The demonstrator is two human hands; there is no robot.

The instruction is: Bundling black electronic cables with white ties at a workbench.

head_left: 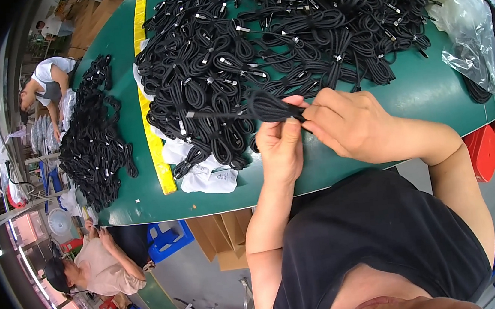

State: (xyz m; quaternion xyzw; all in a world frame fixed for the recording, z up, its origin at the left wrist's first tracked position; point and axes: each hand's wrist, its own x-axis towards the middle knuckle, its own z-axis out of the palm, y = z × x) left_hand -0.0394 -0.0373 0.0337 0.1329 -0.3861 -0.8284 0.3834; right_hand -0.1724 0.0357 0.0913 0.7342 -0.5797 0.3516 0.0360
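Note:
A coiled black cable [266,106] is held above the near edge of the green table, its metal-tipped plug end pointing left. My left hand [280,142] grips the bundle from below, thumb and fingers closed round it. At the bundle's right end my right hand [346,121] pinches with its fingertips; whether they hold the cable or a tie is hidden. Just beyond both hands spreads a large heap of coiled black cables [208,68] with silver plugs and small pale ties.
Yellow tape [153,122] crosses the green table [137,196], with another cable pile [91,134] left of it. White bags [208,180] lie near the heap, clear plastic [468,28] at right. Two people work at left. Red stools [481,154] and cardboard boxes [223,235] stand below the edge.

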